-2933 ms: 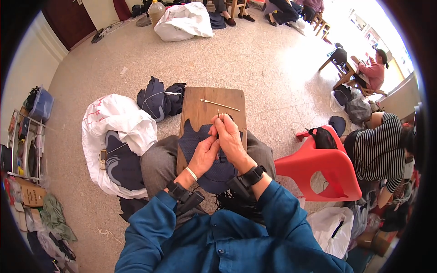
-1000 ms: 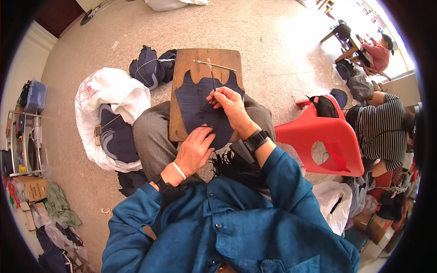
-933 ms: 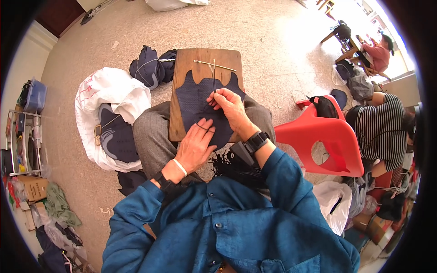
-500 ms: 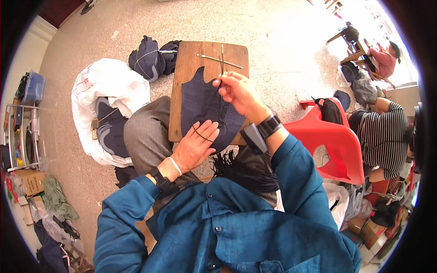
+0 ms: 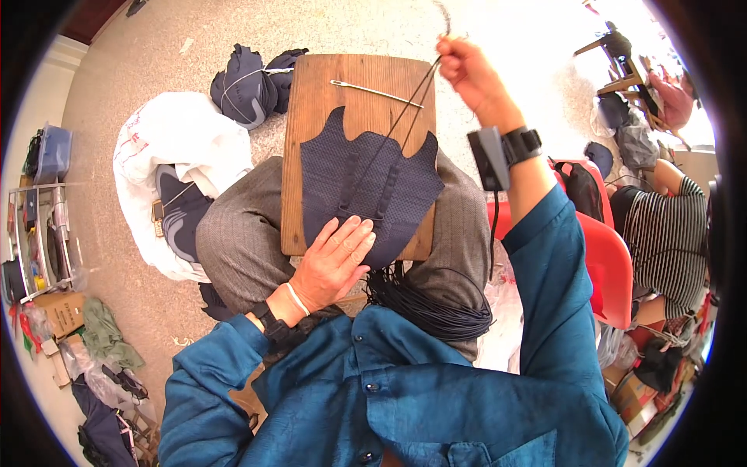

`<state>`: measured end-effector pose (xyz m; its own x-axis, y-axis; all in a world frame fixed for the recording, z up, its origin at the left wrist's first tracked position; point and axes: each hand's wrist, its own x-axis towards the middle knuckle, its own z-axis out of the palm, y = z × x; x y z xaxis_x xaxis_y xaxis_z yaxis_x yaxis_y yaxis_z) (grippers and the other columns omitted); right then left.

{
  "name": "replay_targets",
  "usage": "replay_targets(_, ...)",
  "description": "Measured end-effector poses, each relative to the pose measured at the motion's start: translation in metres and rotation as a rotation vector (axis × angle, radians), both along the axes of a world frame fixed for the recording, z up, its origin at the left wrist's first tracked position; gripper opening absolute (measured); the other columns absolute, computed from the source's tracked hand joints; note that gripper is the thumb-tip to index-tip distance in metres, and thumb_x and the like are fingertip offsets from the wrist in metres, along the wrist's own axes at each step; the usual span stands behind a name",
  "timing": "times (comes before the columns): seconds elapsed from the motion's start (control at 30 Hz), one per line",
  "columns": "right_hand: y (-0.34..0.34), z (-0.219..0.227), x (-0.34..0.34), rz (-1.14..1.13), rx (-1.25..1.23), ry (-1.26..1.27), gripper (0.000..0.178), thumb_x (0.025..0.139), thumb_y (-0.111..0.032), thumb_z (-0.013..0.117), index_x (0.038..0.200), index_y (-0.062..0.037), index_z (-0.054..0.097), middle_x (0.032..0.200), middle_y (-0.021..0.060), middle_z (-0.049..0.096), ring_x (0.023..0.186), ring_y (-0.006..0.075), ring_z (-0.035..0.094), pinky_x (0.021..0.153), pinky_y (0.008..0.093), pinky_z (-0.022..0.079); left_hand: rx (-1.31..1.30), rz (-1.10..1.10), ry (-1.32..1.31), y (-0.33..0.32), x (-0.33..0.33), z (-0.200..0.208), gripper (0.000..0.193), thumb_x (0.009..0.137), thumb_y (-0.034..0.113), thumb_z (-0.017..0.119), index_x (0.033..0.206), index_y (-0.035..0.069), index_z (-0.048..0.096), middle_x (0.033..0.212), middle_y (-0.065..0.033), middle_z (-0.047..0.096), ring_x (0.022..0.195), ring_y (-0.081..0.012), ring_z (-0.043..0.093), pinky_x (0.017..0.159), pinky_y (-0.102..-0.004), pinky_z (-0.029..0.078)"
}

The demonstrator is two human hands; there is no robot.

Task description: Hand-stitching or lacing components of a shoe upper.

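Head view: dark blue textile piece lies flat on the wooden worktop, long axis running away from the wearer, notched edge outward. Left hand nearest: laid flat on its near end, fingers extended, gripping nothing. Right hand pinches dark cord, raised past the far right corner, well apart from the cloth, which lies toward the wearer and to its left. Two strands run taut between, slanting across the board. Metal needle lies crosswise beyond the notches. Cord bundle at the lap.
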<state>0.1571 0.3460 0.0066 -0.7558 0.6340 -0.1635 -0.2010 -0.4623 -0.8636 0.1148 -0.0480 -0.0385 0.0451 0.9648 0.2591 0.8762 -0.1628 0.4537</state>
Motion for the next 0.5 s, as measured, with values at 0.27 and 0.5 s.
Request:
replay_targets(0.27, -0.105, 0.006, 0.012, 0.075, 0.231, -0.163, 0.005, 0.095, -0.008, 0.062, 0.094, -0.0063, 0.066, 0.074, -0.0015, 0.063, 0.057, 0.0049, 0.054, 0.051, 0.0196, 0.044, 0.009, 0.003, 0.005, -0.001, 0.001, 0.007, 0.063, 0.079, 0.016, 0.077, 0.136, 0.0, 0.056, 0.146, -0.0151, 0.053, 0.138, -0.0343, 0.047, 0.117, -0.0495, 0.033)
replay_targets(0.5, -0.152, 0.038, 0.036, 0.047, 0.236, -0.086, 0.016, 0.104, -0.019, 0.055, 0.098, -0.0056, 0.062, 0.081, 0.0014, 0.067, 0.062, 0.0046, 0.059, 0.051, 0.0199, 0.047, 0.075, 0.018, -0.063, 0.001, -0.001, 0.015, 0.06, 0.078, 0.016, 0.078, 0.131, -0.001, 0.056, 0.136, -0.0189, 0.054, 0.13, -0.0386, 0.05, 0.115, -0.0498, 0.036)
